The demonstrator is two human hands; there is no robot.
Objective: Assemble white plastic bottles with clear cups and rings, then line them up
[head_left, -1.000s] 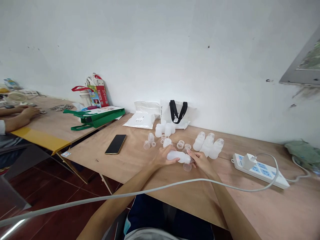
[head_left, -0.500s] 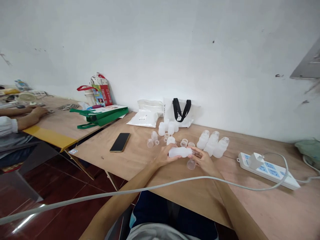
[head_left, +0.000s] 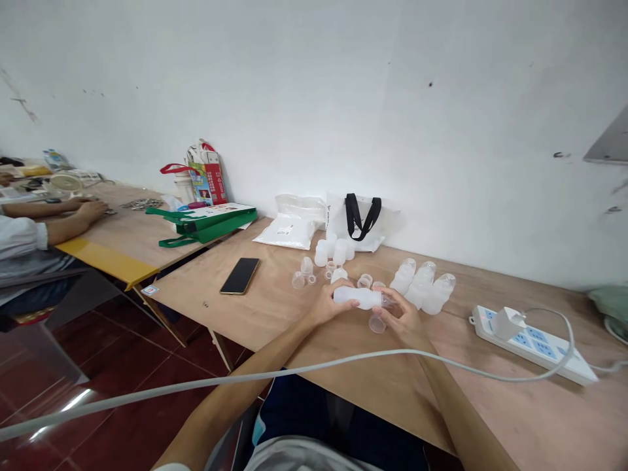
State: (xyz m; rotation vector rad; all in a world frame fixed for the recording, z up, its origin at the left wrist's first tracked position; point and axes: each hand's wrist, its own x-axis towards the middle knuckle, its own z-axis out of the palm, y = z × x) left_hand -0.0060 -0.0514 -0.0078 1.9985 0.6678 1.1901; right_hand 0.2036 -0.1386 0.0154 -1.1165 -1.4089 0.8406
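Well, we'd judge the milky plastic bottle (head_left: pixel 358 298) to be light and a little springy, thin-walled enough to give under a hard squeeze and smooth enough to slip, so its round body looks the surest place to take hold. It lies on its side in the hands, above the plywood worktop (head_left: pixel 275 314), with its clear end (head_left: pixel 389 301) pointing right. The left hand (head_left: pixel 326 305) is nearly closed, wrapped round the body, while the right hand (head_left: pixel 400 319) curls partly closed about the clear end. Just beneath the hands sits a clear cup (head_left: pixel 377 323). To the right lie three frosted bottles (head_left: pixel 422 290) side by side, and beyond the hands, toward the wall, we see white plastic cylinders (head_left: pixel 331 252). A black phone (head_left: pixel 240 275) rests well off to the left, and a power strip (head_left: pixel 520 343) to the right.
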